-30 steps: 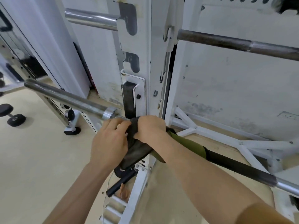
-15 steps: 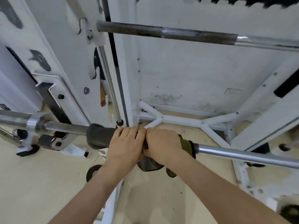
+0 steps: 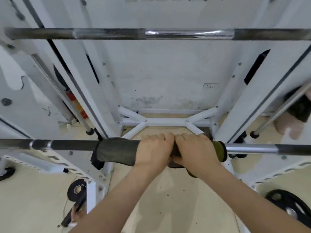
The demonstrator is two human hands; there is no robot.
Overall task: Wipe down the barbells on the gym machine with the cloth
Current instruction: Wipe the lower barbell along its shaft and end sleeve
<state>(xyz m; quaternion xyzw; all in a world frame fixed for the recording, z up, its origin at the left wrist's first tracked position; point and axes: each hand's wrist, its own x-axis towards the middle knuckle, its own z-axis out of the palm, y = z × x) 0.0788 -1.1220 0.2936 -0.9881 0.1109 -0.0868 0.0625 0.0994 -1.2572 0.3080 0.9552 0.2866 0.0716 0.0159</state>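
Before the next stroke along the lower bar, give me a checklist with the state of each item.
1. Cloth wrapped around the lower barbell: ok.
2. Left hand gripping over the cloth: ok.
3. Right hand gripping beside it, hands touching: ok.
4. Bar to the right bare of anything in the way, chrome section exposed: ok.
5. Cloth's olive end snug on the bar, not dangling: ok; a dark flap hangs loose at the left end: not ok.
6. Upper barbell wiped: cannot tell.
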